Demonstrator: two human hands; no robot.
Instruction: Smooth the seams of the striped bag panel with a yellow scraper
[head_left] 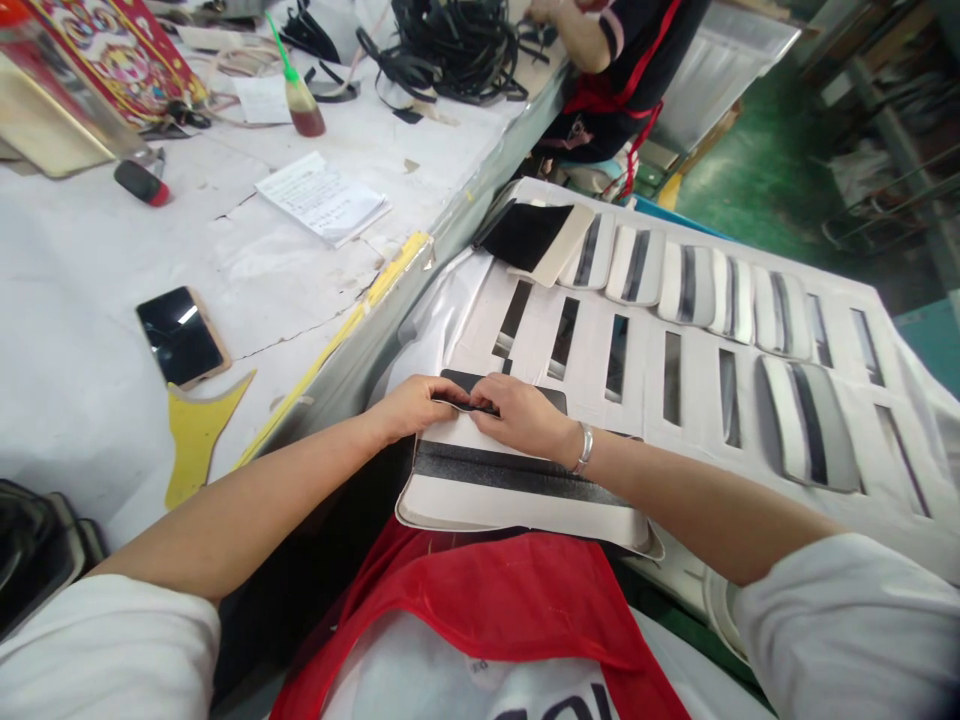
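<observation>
A cream leather piece (517,500) with a black band across it lies in front of me, on the near edge of a white slotted board (697,400). My left hand (412,405) and my right hand (521,415) meet at the piece's far edge. Both pinch a thin black strip (469,404) there, fingers curled and pressed together. A silver bracelet sits on my right wrist. My red apron (510,600) hangs below the piece.
Several finished cream-and-black pieces (694,285) line the board's far side, next to a black pad (525,235). On the worktable (90,330) to the left lie a phone (180,335), a yellow template (191,435), papers (322,195) and a glue bottle (300,95). Another person (615,60) works at black straps (450,45).
</observation>
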